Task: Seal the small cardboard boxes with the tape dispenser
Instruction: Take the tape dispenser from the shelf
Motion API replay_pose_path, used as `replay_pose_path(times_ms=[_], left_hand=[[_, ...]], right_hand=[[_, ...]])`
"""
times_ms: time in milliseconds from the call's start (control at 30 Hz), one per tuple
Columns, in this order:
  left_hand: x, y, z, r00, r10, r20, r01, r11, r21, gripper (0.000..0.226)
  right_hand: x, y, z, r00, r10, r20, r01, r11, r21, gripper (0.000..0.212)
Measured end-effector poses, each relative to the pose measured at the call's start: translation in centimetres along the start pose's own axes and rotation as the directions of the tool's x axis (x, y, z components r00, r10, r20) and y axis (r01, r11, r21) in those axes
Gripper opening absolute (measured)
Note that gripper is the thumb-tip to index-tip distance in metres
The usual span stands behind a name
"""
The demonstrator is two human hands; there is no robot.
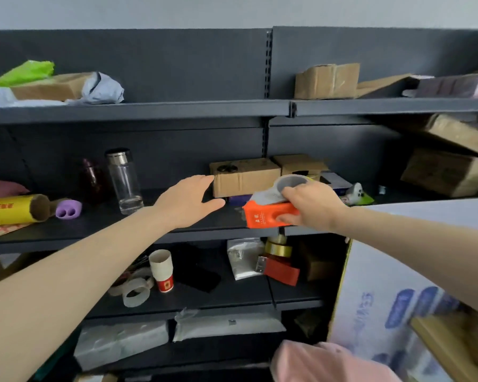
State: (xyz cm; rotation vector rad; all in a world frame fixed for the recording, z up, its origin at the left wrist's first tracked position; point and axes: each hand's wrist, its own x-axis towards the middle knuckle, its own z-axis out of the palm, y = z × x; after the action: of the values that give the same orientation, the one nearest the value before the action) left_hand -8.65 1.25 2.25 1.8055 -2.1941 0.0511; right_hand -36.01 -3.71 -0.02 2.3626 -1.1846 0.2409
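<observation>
right hand (312, 208) is wrapped around the orange tape dispenser (268, 216) at the middle shelf (108, 230) edge, left hand (188, 199) loose, reaching for the small cardboard box (246, 176) behind. i'd grab it square before pulling.

Right grip (312, 208) hides rear of orange tape dispenser (262, 216); its print unreadable; yellow roll (9, 209) cut off left.

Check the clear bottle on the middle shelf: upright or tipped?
Upright: the clear bottle stands on its base, metal cap on top.
</observation>
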Motion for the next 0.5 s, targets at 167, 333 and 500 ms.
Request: replay_pose_path(times_ms=[167, 333, 500], left_hand=[[-1.1, 8.4, 1.3, 0.996, 0.087, 0.011, -0.087, 0.996, -0.022, 0.074], [-2.8, 17.2, 3.2, 0.976, 0.216, 0.036, -0.213, 0.975, -0.066, 0.067], [-4.3, 25.5, 3.8, 0.931, 0.359, 0.064, -0.351, 0.929, -0.115, 0.064]], right_hand=[[-9.0, 4.0, -3.0, 0.992, 0.122, 0.018, -0.121, 0.991, -0.054, 0.048], [-18.6, 6.9, -5.8, 0.968, 0.242, 0.063, -0.237, 0.968, -0.084, 0.047], [-27.9, 8.8, -8.8, 0.919, 0.383, 0.088, -0.37, 0.919, -0.135, 0.05]])
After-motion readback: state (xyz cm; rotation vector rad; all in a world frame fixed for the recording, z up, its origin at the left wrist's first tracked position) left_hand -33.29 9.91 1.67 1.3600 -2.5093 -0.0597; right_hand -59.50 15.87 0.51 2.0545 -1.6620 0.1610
